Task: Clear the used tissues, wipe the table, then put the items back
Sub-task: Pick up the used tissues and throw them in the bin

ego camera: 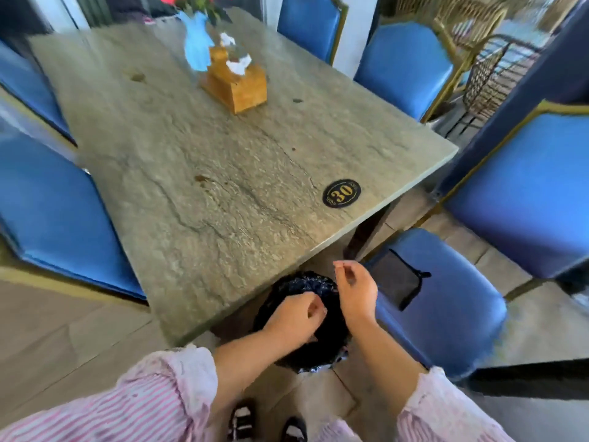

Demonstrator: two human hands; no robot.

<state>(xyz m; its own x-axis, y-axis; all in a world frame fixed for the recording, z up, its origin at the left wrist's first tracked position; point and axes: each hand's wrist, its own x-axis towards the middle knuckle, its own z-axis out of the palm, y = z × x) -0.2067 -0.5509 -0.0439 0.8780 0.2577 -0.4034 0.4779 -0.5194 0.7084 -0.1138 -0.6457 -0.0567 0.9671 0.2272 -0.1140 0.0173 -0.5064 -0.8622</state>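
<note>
Hovering hands: both sit above a black-lined bin [302, 323] on the floor at the near table corner.
Left hand [294, 315]: over the bin mouth, fingers curled loosely inward, nothing visible in its grip.
Right hand [355, 290]: just beside the left, over the bin's right rim, thumb and forefinger close together, other fingers loosely bent; holds nothing that shows.
Used tissues: none visible on the tabletop; bin contents too dark to tell.
Table [223, 161]: grey-green stone-look top, a few small brown spots, round black "30" badge [341, 192] near the right edge.
Tissue box [237, 81]: wooden, at the far end, white tissue poking up.
Vase [197, 43]: pale blue, just behind the box, red flowers.
Chairs [404, 67]: blue padded, gold frames, around the table.
Near chair seat [446, 301]: small black pouch [395, 280] lying on it.
</note>
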